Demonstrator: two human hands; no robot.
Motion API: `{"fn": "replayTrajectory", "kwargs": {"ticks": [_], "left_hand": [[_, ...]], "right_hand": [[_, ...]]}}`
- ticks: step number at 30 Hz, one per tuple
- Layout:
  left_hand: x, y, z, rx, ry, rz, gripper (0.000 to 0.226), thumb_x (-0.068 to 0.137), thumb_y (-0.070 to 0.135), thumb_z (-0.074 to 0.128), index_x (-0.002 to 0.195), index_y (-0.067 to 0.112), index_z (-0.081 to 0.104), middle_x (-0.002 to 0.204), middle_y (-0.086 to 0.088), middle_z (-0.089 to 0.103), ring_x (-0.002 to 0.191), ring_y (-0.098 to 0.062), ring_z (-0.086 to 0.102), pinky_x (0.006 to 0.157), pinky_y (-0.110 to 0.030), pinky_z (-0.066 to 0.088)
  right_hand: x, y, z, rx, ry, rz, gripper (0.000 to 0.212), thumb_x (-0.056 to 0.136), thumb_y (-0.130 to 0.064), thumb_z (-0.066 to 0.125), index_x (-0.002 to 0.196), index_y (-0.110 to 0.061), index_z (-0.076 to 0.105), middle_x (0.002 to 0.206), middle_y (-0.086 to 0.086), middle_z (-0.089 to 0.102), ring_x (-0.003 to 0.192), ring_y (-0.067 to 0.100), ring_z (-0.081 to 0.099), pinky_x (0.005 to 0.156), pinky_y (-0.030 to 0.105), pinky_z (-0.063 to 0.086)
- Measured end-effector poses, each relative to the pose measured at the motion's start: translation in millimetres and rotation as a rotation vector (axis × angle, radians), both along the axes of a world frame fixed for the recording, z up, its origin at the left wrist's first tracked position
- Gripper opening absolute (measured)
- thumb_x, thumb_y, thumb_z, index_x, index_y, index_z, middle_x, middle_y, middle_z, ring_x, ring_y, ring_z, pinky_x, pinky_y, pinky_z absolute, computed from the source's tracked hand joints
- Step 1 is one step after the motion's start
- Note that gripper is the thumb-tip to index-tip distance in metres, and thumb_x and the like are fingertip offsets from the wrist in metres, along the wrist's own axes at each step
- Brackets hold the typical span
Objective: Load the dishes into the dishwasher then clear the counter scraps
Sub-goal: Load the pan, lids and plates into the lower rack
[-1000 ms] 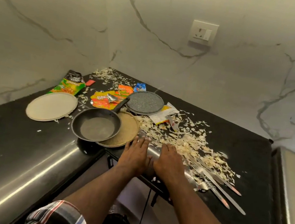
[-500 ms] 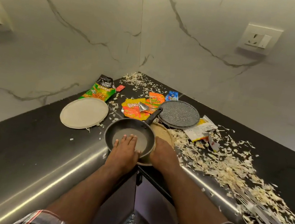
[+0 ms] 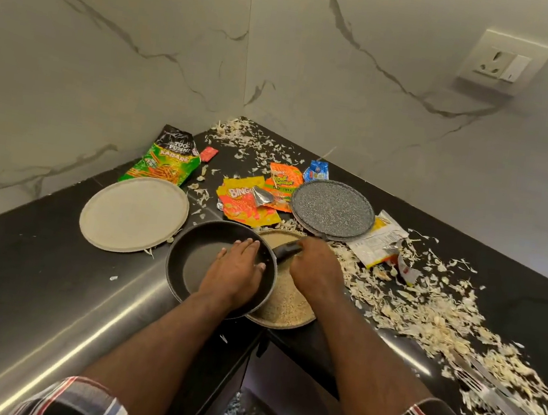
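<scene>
You're standing in a home kitchen: a polished black stone counter (image 3: pixel 32 281) in a corner of white marble-veined wall (image 3: pixel 112 49), a black non-stick frying pan (image 3: pixel 190 259), round plates.

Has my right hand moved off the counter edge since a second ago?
Yes. The right hand went from the counter edge toward the wall, onto the pan handle.

both arms stretched fwd, striped sleeves at elbows. left hand (image 3: pixel 235 273) flat, fingers straight & pressing down palm-first, right hand (image 3: pixel 316 269) curled tight w/ knuckles up, gripping smth
</scene>
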State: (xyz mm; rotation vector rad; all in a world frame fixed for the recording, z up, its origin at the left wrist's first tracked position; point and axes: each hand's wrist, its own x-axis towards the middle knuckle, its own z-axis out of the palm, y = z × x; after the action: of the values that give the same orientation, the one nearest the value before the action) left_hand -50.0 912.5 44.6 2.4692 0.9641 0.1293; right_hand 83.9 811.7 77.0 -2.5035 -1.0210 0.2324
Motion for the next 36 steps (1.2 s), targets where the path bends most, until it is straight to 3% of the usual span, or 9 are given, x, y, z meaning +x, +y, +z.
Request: {"fn": "replayTrajectory", "kwargs": {"ticks": [6,8,11,16,25,27,30,32,36], "left_hand": [[12.6,-6.9,0.3,-0.032,-0.062,0.082,0.058,0.103,0.039,0.046,0.156,0.019,0.031,0.162,-0.002,0.030,0.148,-0.020,0.029,0.121,-0.041,0.027],[15.0,-7.7,-1.7,-0.061,-0.059,0.106,0.058,0.103,0.038,0.046,0.155,0.018,0.031,0.162,-0.002,0.030,0.148,-0.020,0.030,0.120,-0.042,0.029],[20.6,-13.4,-3.2,-0.088,-0.057,0.131,0.057,0.102,0.034,0.048,0.154,0.018,0.033,0.160,-0.003,0.034,0.145,-0.021,0.035,0.118,-0.042,0.032],[28.0,-26.6,0.7,-0.076,-0.130,0.208,0.052,0.103,0.026,0.047,0.152,0.015,0.038,0.153,-0.006,0.044,0.139,-0.023,0.042,0.114,-0.039,0.035],[36.0,-47.8,28.4,0.118,-0.581,0.572,0.042,0.094,0.012,0.059,0.136,0.008,0.057,0.135,-0.014,0.053,0.128,-0.029,0.047,0.109,-0.036,0.035],[41.4,-52.5,32.5,0.011,-0.661,0.732,0.056,0.092,0.015,0.065,0.145,0.009,0.046,0.144,-0.014,0.043,0.135,-0.027,0.040,0.113,-0.035,0.031],[51.6,-61.2,38.1,-0.519,-0.881,0.909,0.077,0.090,0.023,0.071,0.153,0.016,0.029,0.145,-0.010,0.044,0.124,-0.030,0.053,0.106,-0.048,0.047],[60.0,-72.5,43.5,-0.856,-1.062,0.900,0.053,0.094,0.011,0.067,0.139,0.014,0.038,0.131,-0.009,0.053,0.103,-0.028,0.065,0.084,-0.052,0.059],[63.8,-88.2,46.7,-0.934,-1.105,0.928,0.033,0.092,-0.010,0.054,0.115,0.012,0.044,0.119,-0.018,0.058,0.095,-0.038,0.069,0.062,-0.046,0.062]], "right_hand": [[35.7,26.4,-5.6,-0.347,-0.134,0.344,0.054,0.095,-0.035,0.060,0.145,-0.022,0.044,0.149,0.003,0.048,0.148,0.028,0.027,0.118,0.063,0.021],[37.7,29.8,-7.8,-0.427,-0.186,0.384,0.050,0.094,-0.050,0.059,0.135,-0.021,0.053,0.139,0.005,0.055,0.139,0.030,0.040,0.114,0.065,0.025],[39.4,25.3,-13.1,-0.406,-0.153,0.426,0.050,0.089,-0.061,0.058,0.112,-0.018,0.067,0.114,0.009,0.064,0.109,0.030,0.060,0.089,0.045,0.051],[40.3,8.0,-18.3,-0.116,0.246,0.322,0.031,0.090,-0.042,0.068,0.091,-0.011,0.063,0.088,0.008,0.066,0.081,0.024,0.061,0.064,0.033,0.042],[49.8,-29.8,-10.1,0.157,0.373,-0.016,0.020,0.091,-0.034,0.063,0.086,-0.016,0.068,0.074,0.002,0.066,0.072,0.023,0.064,0.067,0.034,0.052],[47.9,-38.2,-7.2,0.196,0.414,-0.048,0.022,0.092,-0.034,0.061,0.083,-0.015,0.068,0.072,0.005,0.068,0.070,0.026,0.068,0.069,0.038,0.057],[43.0,-50.8,-5.8,0.308,0.513,-0.096,0.026,0.093,-0.035,0.063,0.079,-0.014,0.067,0.069,0.006,0.067,0.066,0.028,0.068,0.066,0.042,0.059],[38.5,-64.1,-4.0,0.371,0.603,-0.116,0.025,0.095,-0.032,0.064,0.077,-0.014,0.067,0.065,0.004,0.066,0.057,0.023,0.065,0.060,0.041,0.056],[36.2,-93.3,0.0,0.407,0.716,-0.095,0.021,0.094,-0.027,0.067,0.075,-0.017,0.069,0.069,0.000,0.067,0.064,0.016,0.064,0.058,0.033,0.054]]}}
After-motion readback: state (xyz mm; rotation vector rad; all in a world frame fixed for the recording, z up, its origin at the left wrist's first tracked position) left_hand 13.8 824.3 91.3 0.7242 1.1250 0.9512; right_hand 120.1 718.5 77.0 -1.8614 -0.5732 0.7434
